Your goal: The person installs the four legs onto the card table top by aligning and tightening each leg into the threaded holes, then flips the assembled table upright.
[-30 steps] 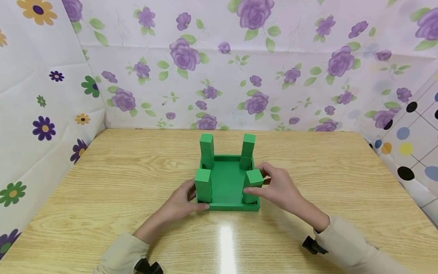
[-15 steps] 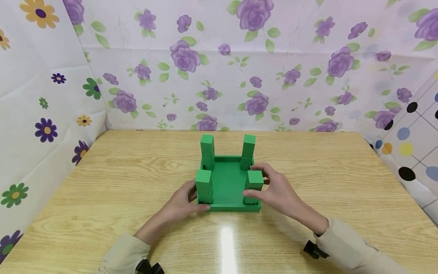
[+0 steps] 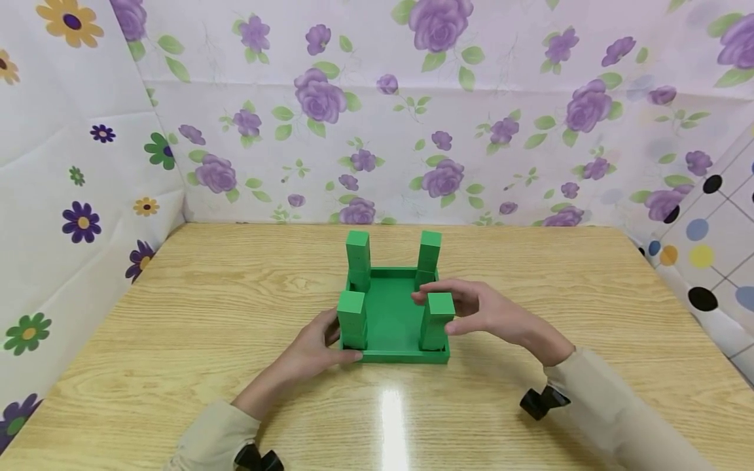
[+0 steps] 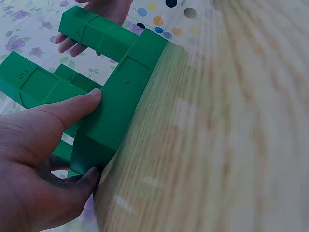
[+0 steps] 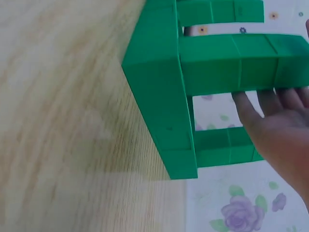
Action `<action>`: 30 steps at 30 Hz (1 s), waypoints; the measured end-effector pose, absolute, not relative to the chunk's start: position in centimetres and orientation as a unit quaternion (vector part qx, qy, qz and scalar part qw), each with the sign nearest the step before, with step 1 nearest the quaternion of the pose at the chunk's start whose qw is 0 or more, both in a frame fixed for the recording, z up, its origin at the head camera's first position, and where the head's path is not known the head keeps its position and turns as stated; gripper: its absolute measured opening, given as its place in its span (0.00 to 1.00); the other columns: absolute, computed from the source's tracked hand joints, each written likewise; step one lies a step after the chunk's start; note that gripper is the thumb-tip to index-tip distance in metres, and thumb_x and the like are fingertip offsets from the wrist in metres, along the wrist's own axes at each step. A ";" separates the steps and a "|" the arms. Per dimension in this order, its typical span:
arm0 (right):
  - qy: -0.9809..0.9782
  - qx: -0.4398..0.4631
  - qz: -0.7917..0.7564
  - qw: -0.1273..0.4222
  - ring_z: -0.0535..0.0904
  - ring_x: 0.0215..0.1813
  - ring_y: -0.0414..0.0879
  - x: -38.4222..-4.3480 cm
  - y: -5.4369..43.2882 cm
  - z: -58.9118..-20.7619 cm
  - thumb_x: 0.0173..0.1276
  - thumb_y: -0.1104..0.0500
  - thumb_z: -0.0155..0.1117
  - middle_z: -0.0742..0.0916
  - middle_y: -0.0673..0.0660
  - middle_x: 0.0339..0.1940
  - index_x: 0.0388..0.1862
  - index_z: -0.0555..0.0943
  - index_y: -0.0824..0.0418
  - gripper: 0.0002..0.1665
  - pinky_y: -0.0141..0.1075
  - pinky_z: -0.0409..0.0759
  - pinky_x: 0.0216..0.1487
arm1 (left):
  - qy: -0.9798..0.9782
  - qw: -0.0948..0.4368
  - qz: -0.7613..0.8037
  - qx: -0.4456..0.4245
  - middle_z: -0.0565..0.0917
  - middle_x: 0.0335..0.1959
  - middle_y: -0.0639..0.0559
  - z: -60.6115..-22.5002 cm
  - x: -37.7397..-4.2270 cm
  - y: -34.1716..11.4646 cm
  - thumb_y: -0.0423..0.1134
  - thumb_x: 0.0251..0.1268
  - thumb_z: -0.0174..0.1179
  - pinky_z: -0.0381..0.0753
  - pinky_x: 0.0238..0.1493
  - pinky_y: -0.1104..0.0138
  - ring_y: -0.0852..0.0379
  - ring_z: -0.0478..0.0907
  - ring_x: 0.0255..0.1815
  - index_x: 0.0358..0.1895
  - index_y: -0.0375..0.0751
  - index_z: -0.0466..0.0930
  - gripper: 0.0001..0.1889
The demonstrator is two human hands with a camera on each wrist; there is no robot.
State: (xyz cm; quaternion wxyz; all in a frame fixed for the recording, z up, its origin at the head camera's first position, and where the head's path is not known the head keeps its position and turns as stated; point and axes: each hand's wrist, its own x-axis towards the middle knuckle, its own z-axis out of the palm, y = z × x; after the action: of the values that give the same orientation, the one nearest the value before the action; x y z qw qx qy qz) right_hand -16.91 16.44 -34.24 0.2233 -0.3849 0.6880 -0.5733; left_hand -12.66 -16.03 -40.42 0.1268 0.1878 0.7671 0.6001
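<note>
A square green tray [image 3: 403, 357] lies on the table with a stacked green block post at each corner. My left hand [image 3: 312, 347] grips its near left corner, the thumb on the front wall. In the left wrist view the hand [image 4: 34, 159] pinches the tray [image 4: 113, 104] between thumb and fingers. My right hand [image 3: 485, 311] is spread beside the near right post [image 3: 436, 324], fingers reaching behind it and thumb at its right edge. In the right wrist view loose fingers [image 5: 247, 108] lie close along that post [image 5: 212, 67]; whether they touch is unclear.
The near left post [image 3: 353, 320], far left post [image 3: 358, 258] and far right post [image 3: 429, 252] stand upright. The wooden table [image 3: 247, 288] runs back to a floral cloth [image 3: 383, 150]. Patterned sheets flank both sides.
The near right post has straightened slightly. My right hand has let go of it, its thumb moving off the front to the right while the fingers spread. The left hand stays put.
</note>
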 end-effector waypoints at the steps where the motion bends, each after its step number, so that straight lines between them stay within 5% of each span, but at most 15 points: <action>1: 0.683 -0.391 -0.574 0.227 0.71 0.64 0.47 -17.1 16.5 -34.2 0.67 0.67 0.63 0.76 0.61 0.65 0.70 0.68 0.63 0.32 0.34 0.73 0.46 | 0.767 0.126 0.600 0.189 0.67 0.68 0.40 -40.4 -12.7 -16.0 0.29 0.55 0.70 0.67 0.66 0.55 0.44 0.66 0.68 0.72 0.36 0.60 0.41; 5: 0.661 -0.408 -0.581 0.243 0.73 0.62 0.47 -17.6 16.5 -34.3 0.68 0.69 0.61 0.77 0.61 0.65 0.70 0.70 0.64 0.30 0.33 0.72 0.45 | 0.767 0.123 0.600 0.191 0.67 0.68 0.39 -40.4 -12.8 -16.0 0.29 0.55 0.70 0.67 0.66 0.55 0.44 0.66 0.67 0.72 0.36 0.60 0.41; 10: 0.648 -0.399 -0.595 0.260 0.70 0.67 0.51 -17.8 16.5 -34.5 0.68 0.68 0.61 0.78 0.60 0.64 0.68 0.71 0.66 0.29 0.38 0.74 0.60 | 0.764 0.125 0.603 0.193 0.67 0.67 0.38 -40.4 -12.7 -16.1 0.28 0.55 0.70 0.67 0.66 0.55 0.43 0.66 0.67 0.72 0.34 0.60 0.41; 14: 0.664 -0.381 -0.590 0.256 0.73 0.64 0.51 -17.8 16.5 -34.4 0.67 0.67 0.64 0.79 0.60 0.62 0.67 0.72 0.67 0.28 0.35 0.76 0.52 | 0.764 0.126 0.604 0.187 0.66 0.68 0.38 -40.3 -12.6 -16.1 0.28 0.54 0.70 0.67 0.66 0.55 0.43 0.66 0.67 0.72 0.35 0.59 0.41; 18: 0.699 -0.365 -0.565 0.241 0.75 0.38 0.42 -17.7 16.5 -34.2 0.66 0.66 0.66 0.81 0.60 0.60 0.65 0.75 0.65 0.27 0.32 0.73 0.39 | 0.766 0.127 0.604 0.181 0.66 0.68 0.38 -40.3 -12.6 -16.0 0.29 0.54 0.71 0.68 0.65 0.55 0.43 0.66 0.67 0.72 0.35 0.59 0.42; 21: 0.724 -0.358 -0.543 0.227 0.71 0.34 0.43 -17.5 16.5 -34.0 0.65 0.64 0.67 0.82 0.58 0.58 0.63 0.77 0.60 0.26 0.33 0.72 0.38 | 0.764 0.128 0.606 0.180 0.66 0.68 0.38 -40.3 -12.6 -16.0 0.29 0.54 0.71 0.68 0.65 0.56 0.43 0.66 0.67 0.72 0.35 0.60 0.41; 25: 0.743 -0.353 -0.529 0.209 0.77 0.54 0.47 -17.2 16.3 -33.9 0.64 0.63 0.68 0.82 0.57 0.56 0.60 0.78 0.58 0.25 0.37 0.76 0.48 | 0.763 0.129 0.607 0.180 0.66 0.68 0.39 -40.4 -12.6 -16.0 0.29 0.54 0.71 0.68 0.65 0.55 0.43 0.66 0.67 0.72 0.36 0.60 0.41; 30: 0.772 -0.342 -0.510 0.166 0.75 0.62 0.48 -16.7 16.0 -33.8 0.61 0.61 0.72 0.83 0.53 0.54 0.56 0.79 0.56 0.24 0.40 0.76 0.56 | 0.764 0.129 0.606 0.179 0.66 0.68 0.39 -40.4 -12.6 -16.1 0.30 0.55 0.71 0.67 0.66 0.54 0.43 0.66 0.68 0.72 0.37 0.60 0.41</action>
State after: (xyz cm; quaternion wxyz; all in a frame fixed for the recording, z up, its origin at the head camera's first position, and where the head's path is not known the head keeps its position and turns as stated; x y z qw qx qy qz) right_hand -16.66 15.96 -33.82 0.1658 -0.3415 0.7719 -0.5099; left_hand -12.58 -16.10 -40.40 0.1291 0.1795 0.7638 0.6064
